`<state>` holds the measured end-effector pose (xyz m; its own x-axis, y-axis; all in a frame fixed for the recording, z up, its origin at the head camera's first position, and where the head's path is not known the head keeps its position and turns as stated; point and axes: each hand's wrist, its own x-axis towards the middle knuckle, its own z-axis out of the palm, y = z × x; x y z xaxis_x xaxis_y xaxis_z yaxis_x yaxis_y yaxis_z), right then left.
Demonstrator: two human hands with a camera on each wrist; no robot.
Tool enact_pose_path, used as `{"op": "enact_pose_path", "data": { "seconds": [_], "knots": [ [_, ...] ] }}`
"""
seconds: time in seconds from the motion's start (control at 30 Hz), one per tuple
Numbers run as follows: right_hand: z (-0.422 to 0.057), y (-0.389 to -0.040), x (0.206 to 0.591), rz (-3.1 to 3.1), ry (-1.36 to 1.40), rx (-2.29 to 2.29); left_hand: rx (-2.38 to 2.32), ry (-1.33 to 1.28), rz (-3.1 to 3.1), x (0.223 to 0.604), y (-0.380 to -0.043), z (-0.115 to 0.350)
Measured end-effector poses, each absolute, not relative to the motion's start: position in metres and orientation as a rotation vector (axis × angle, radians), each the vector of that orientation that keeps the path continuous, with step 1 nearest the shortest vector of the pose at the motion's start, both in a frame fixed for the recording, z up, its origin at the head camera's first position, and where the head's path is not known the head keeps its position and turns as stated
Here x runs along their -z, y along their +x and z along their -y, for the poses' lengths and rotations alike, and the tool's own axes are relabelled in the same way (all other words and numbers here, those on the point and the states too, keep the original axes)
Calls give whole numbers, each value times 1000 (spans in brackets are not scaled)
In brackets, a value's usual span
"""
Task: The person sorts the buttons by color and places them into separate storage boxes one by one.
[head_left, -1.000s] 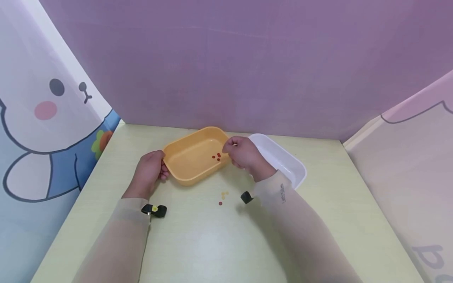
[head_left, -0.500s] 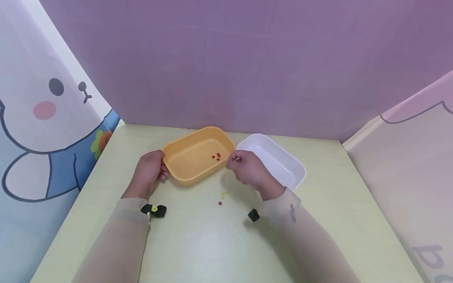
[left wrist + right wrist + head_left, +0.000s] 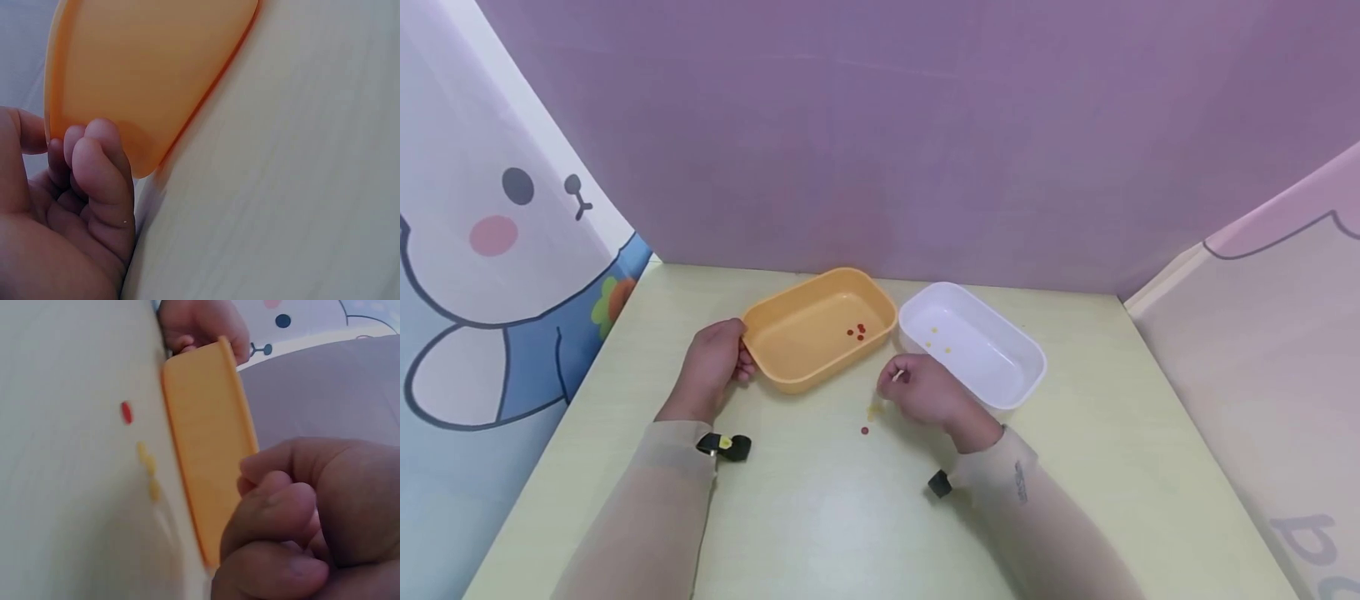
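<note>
My left hand (image 3: 715, 358) grips the left end of an orange plastic tray (image 3: 797, 350); in the left wrist view its curled fingers (image 3: 97, 178) lie against the tray's outer wall. Several small red discs (image 3: 861, 337) lie inside, near the right end. Low over the table, just in front of a white tray (image 3: 992, 350), is my right hand (image 3: 925, 396), fingers curled and thumb near the index finger. Nothing shows between those fingertips. Close by on the table lie small yellow discs (image 3: 150, 465) and one red disc (image 3: 127, 412). Small yellow discs (image 3: 947, 350) also lie in the white tray.
Behind both trays a purple wall panel (image 3: 880, 167) rises from the back edge of the pale table (image 3: 820, 517). A printed cartoon panel (image 3: 467, 333) bounds the left side, another pale panel (image 3: 1262, 375) the right. Black bands (image 3: 733, 447) stick out at the wrists.
My right hand has moved from the orange tray's right end toward me, down beside the loose yellow discs, uncovering the white tray's inside. The left hand keeps its grip on the orange tray.
</note>
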<state>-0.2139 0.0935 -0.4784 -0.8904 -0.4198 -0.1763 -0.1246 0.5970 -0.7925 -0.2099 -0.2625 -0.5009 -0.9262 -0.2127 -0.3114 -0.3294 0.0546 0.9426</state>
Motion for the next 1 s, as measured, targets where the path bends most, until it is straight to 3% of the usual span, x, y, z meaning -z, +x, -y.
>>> {"op": "enact_pose_path", "data": {
  "seconds": [0.23, 1.0],
  "knots": [
    [-100, -213, 498, -2577, -560, 1047, -2022, -554, -2216, 498, -208, 262],
    [-102, -205, 506, -2514, -473, 1028, -2007, -532, -2238, 501, -207, 264]
  ]
}}
